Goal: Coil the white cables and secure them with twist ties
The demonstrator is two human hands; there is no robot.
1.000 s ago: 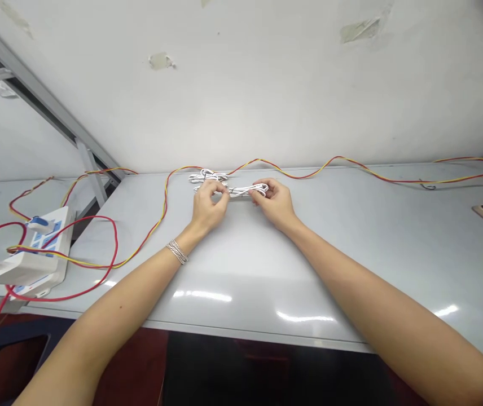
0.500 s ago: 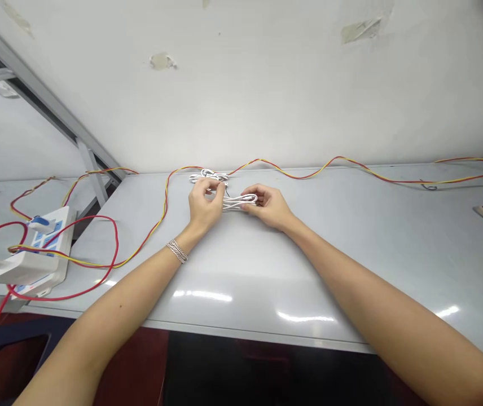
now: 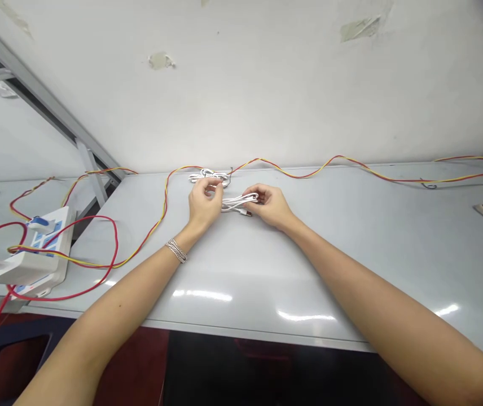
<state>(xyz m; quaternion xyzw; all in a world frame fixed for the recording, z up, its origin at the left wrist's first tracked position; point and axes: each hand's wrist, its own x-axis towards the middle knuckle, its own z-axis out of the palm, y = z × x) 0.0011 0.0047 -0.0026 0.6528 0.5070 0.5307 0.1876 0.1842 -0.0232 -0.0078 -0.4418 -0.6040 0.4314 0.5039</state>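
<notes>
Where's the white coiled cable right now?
In the head view, the white coiled cable lies at the middle of the grey table, its right end pinched in the right hand, with the left hand just to its left.

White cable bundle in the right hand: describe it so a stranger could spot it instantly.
On the pale grey table, a red-and-yellow wire runs along the back edge. Just in front of it, the right hand pinches a white cable bundle with a small plug end showing. It lies nearer the person than the other white bundle, by the left hand.
</notes>
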